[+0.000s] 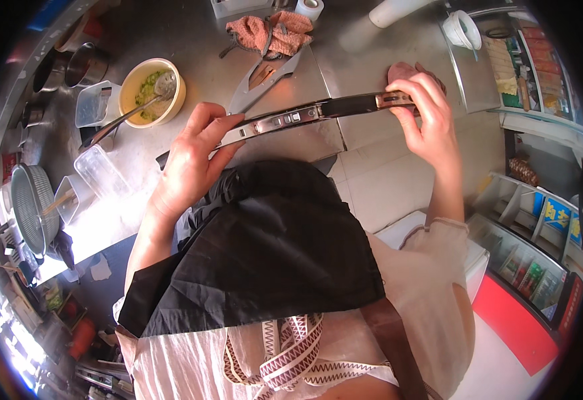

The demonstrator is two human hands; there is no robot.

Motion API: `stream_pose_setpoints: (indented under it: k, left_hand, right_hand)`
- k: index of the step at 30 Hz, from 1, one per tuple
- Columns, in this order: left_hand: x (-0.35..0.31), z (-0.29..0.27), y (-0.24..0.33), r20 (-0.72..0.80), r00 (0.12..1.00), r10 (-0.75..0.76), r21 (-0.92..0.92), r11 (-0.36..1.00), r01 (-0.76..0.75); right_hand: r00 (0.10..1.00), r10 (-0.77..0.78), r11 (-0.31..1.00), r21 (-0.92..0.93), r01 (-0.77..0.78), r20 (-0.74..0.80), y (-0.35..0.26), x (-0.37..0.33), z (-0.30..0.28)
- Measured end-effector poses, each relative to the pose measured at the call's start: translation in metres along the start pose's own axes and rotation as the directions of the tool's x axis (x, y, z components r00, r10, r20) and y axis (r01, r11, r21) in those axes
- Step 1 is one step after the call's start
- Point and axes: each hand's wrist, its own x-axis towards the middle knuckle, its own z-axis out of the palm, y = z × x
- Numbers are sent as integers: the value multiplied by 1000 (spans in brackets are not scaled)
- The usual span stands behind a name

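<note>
Both my hands hold a long, narrow bar level in front of me. The bar (301, 119) has a silver stretch with small slots and a white square, then a black stretch, and a brownish end. My left hand (195, 153) pinches its silver end between thumb and fingers. At the other end, my right hand (428, 120) grips the brownish tip the same way. Below the bar, a black apron (265, 247) covers my front. Just beyond it on the metal counter (345, 73) lies a grey V-shaped thing (282, 75), beside a bunched orange cloth (275, 35).
On the left stand a cream bowl (179, 90) of green-and-yellow food with a ladle (126, 115), clear plastic containers (98, 170) and a grey colander (35, 210). A reddish object (403, 71) lies behind my right hand. At the lower right is a red drinks cooler (515, 327).
</note>
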Motion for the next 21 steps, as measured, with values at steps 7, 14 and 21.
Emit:
stream_pose_setpoints:
  k: [7, 14, 21]
  left_hand:
    - [5, -3, 8, 6, 999, 47, -2, 999, -47]
    - [9, -2, 9, -48, 993, 107, 15, 994, -106]
    - [9, 0, 7, -7, 998, 61, -88, 994, -61]
  right_hand:
    - [999, -7, 998, -70, 4, -42, -17, 1, -32]
    - [998, -24, 992, -128, 16, -61, -27, 3, -43]
    - [997, -62, 985, -164, 53, -54, -26, 6, -47]
